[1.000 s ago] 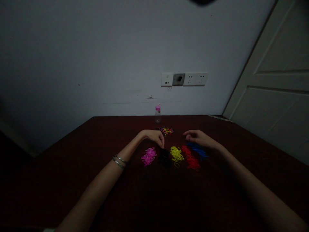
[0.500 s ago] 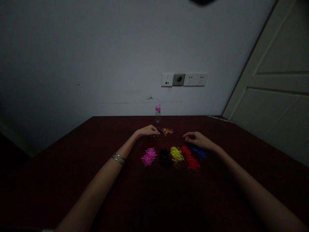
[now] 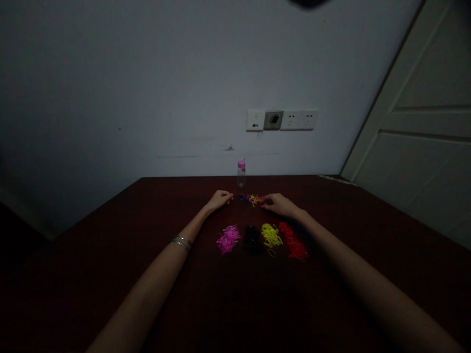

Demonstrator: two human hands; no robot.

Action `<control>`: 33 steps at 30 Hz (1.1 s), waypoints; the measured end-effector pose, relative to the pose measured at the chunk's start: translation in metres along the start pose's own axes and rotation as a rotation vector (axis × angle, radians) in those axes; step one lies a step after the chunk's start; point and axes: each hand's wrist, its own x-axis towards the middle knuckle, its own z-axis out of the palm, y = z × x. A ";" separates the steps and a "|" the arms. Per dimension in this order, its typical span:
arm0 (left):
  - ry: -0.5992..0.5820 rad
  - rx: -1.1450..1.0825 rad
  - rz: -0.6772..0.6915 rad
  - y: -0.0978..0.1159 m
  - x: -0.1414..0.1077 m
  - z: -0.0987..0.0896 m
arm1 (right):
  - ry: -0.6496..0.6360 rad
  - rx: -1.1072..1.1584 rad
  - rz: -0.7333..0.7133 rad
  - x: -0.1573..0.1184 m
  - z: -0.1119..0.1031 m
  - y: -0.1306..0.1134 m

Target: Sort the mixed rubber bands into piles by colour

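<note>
A small mixed-colour pile of rubber bands (image 3: 253,199) lies between my two hands. My left hand (image 3: 220,199) rests just left of it, apart from the pile, with its fingers pressed together; anything in them is too small to see. At the pile's right edge, my right hand (image 3: 278,203) reaches in with thumb and fingers drawn together, touching the bands; its fingertips' hold is hidden. Nearer to me lie sorted heaps: pink bands (image 3: 228,239), black bands (image 3: 251,239), yellow bands (image 3: 271,236) and red bands (image 3: 293,241). My right forearm covers the blue heap.
A clear bottle with a pink top (image 3: 241,174) stands behind the mixed pile, near the wall (image 3: 184,98). Sockets (image 3: 281,120) are set in that wall. The dark red table (image 3: 165,196) ends at the wall, and a white door (image 3: 423,122) is at the right.
My right hand has moved left from above the blue heap to the mixed pile, its arm now hiding the blue bands. My left hand has drawn back slightly leftward from the pile.
</note>
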 end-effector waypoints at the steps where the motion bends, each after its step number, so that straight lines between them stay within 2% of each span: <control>1: 0.011 -0.003 0.010 -0.002 0.001 0.001 | -0.004 -0.032 0.011 0.003 0.001 -0.003; 13: 0.088 0.048 0.105 -0.017 0.010 0.007 | 0.004 -0.297 0.006 0.009 0.003 -0.014; 20: 0.094 0.051 0.077 -0.014 0.008 0.007 | -0.021 -0.375 -0.021 0.011 0.001 -0.019; 33: 0.098 0.090 0.084 -0.013 0.007 0.006 | -0.057 -0.370 -0.053 0.027 0.006 -0.007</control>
